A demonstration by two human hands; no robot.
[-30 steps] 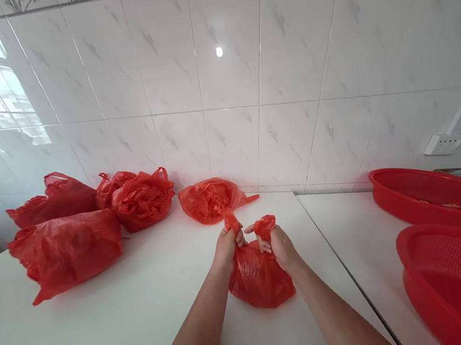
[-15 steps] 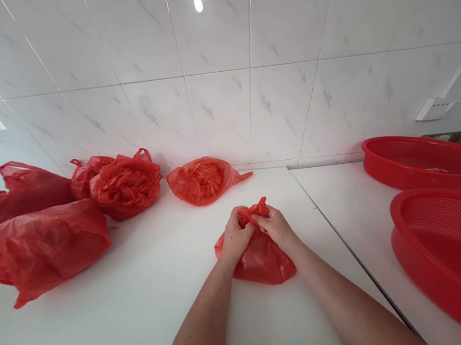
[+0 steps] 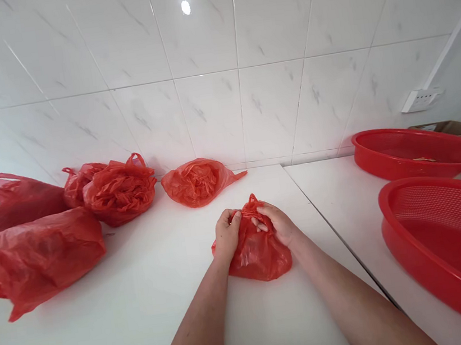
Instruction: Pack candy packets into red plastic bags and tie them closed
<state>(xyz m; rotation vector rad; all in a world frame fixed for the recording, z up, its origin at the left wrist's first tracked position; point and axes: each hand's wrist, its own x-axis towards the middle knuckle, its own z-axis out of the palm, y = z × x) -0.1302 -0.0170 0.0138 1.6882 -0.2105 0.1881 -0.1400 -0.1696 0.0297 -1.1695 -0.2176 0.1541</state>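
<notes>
A small red plastic bag [image 3: 254, 251] with something inside rests on the white table [image 3: 146, 308] in front of me. My left hand [image 3: 226, 233] grips the bag's gathered top on the left side, fingers curled. My right hand [image 3: 275, 223] pinches the bunched handles on the right, fingers pressed on the plastic. The two hands nearly meet over the bag's neck.
Several other filled red bags lie on the table: a large one [image 3: 38, 260] at the left, two [image 3: 120, 188] behind it, one [image 3: 197, 181] by the tiled wall. Two red plastic baskets [image 3: 445, 223] [image 3: 418, 150] stand at the right. A wall socket [image 3: 416, 100] is above them.
The hands held the two bag handles up and apart, then brought them together and lowered them onto the bag's top. My view tilted down and shifted slightly.
</notes>
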